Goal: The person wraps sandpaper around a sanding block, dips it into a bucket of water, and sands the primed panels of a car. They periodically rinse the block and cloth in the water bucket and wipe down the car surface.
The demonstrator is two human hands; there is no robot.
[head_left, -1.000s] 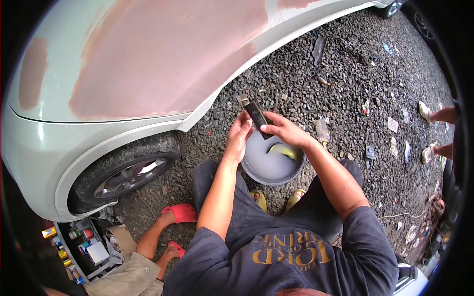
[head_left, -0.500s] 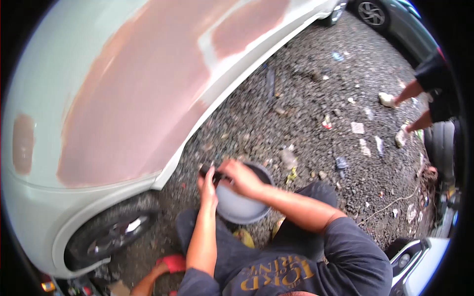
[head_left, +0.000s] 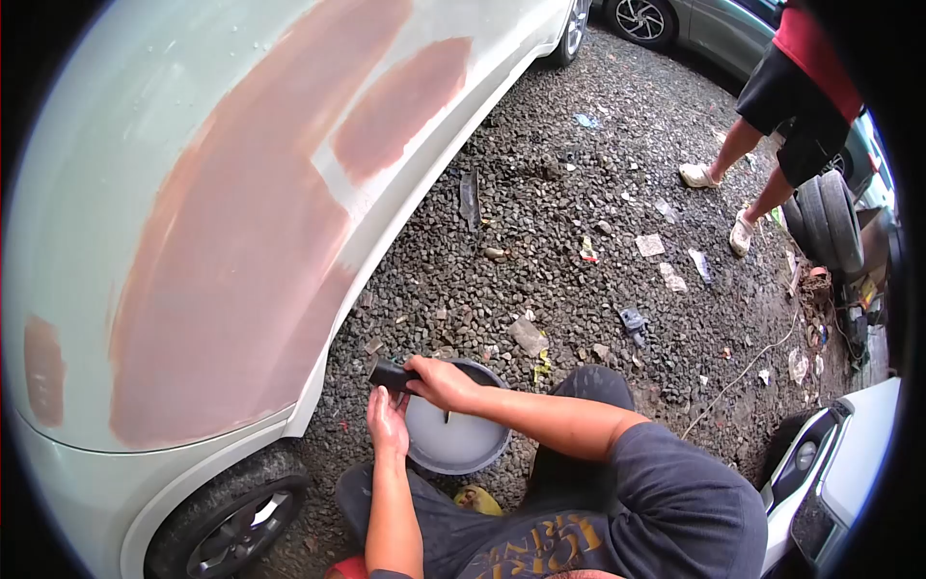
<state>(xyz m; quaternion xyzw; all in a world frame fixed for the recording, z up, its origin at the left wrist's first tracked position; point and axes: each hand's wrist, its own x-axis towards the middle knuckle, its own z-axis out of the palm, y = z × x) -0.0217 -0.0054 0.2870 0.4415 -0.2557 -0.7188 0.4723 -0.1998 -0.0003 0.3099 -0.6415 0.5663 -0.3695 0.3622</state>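
My right hand [head_left: 444, 384] is closed around a dark block [head_left: 394, 375], which looks like a sanding block. Just below the block, my left hand [head_left: 388, 423] is turned palm up with its fingers stretched out. Its fingertips are at the block's underside; whether they touch it I cannot tell. Beneath my hands stands a grey basin [head_left: 459, 469] of cloudy water, with a small dark strip showing in it. To the left is a pale car body [head_left: 77, 241] with large reddish-brown dull patches [head_left: 231, 261].
The car's wheel [head_left: 231, 521] is close on my left. Gravel [head_left: 579, 289] strewn with litter spreads ahead. A person [head_left: 801, 96] in shorts and light clogs stands at the right, near stacked tyres [head_left: 830, 222]. A white car part with a lamp [head_left: 805, 454] lies at lower right.
The view has swung, so the car panel and the person appear lower or further left. The block now sticks out leftward from my right hand; my left hand has dropped slightly and opened palm up.
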